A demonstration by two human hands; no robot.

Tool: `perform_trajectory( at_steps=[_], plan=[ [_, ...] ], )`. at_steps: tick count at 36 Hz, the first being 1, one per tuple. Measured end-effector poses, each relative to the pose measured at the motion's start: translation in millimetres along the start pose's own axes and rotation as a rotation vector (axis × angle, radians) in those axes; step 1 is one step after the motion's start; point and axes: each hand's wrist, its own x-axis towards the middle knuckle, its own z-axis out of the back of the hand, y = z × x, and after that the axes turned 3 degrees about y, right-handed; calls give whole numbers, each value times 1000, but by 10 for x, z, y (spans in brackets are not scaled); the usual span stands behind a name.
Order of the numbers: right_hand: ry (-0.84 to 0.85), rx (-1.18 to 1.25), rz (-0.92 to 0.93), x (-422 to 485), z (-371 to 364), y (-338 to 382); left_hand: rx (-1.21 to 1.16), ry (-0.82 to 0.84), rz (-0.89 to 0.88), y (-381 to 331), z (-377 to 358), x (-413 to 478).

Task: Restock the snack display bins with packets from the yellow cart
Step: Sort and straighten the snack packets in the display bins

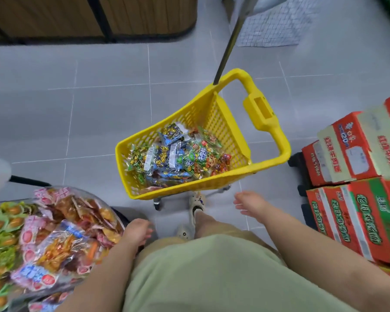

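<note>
one yellow cart (189, 187) far, packets (178, 158) heaped uncounted; two empty hands near: left hand (136, 233) fingers loosely curled, right hand (249, 204) fingers spread.

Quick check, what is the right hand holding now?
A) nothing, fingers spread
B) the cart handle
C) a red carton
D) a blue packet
A: the right hand is open and empty, short of the yellow cart, with the packets lying inside it.

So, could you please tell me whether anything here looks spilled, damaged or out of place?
Nothing is spilled on the floor. The packets lie in a loose jumble inside the yellow cart. At the right, the upper cartons appear to sit slightly askew on the lower cartons.
</note>
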Motion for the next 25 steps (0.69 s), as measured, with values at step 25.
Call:
perform_trajectory(
  at_steps=[25],
  plan=[
    [18, -821, 139, 1288, -244, 1368, 253, 10, -78, -1241, 183, 432]
  ],
)
